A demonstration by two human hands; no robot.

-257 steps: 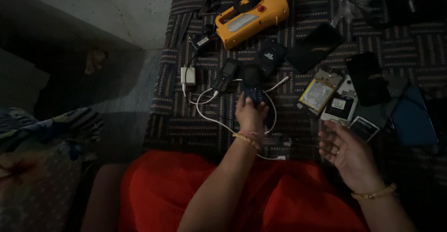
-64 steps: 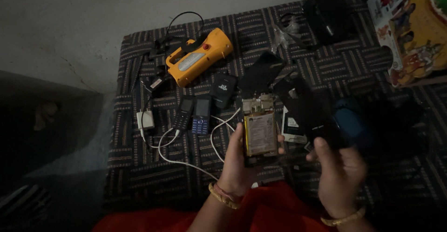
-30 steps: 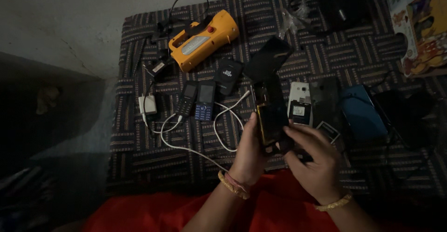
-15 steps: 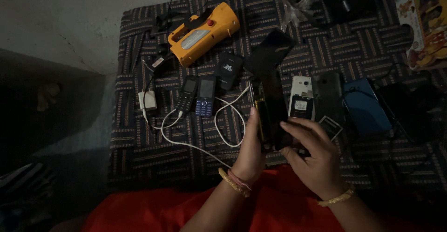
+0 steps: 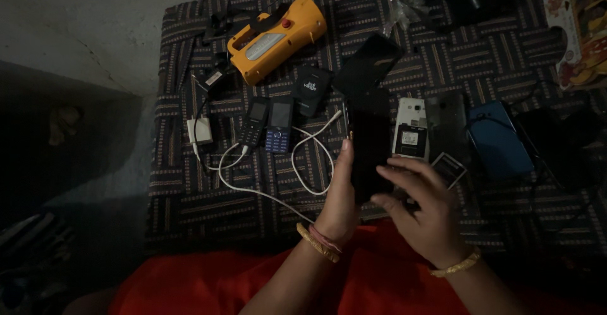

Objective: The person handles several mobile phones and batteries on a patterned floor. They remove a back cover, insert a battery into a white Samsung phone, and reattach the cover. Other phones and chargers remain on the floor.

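My left hand [image 5: 339,198] grips a dark phone [image 5: 368,144] upright by its left edge, its black face toward me. Fingers of my right hand [image 5: 420,211] rest on the phone's lower right side. Both hands hover over a striped dark mat [image 5: 190,195], just above my red-clothed lap. A white phone with its back off [image 5: 410,128] lies right of the held phone. Two small keypad phones [image 5: 269,124] lie to its left beside a looping white cable [image 5: 265,192].
A yellow hand torch [image 5: 275,37] sits at the mat's far left. A black phone [image 5: 368,65] and a dark small box [image 5: 311,89] lie mid-mat. A blue case [image 5: 499,139], a loose battery [image 5: 449,166] and a white charger plug [image 5: 199,130] lie around. Colourful printed packaging [image 5: 578,30] is at far right.
The open-backed phone picked up earlier is now turned with its dark face toward me. My right hand has shifted onto its lower edge. The view has drifted slightly.
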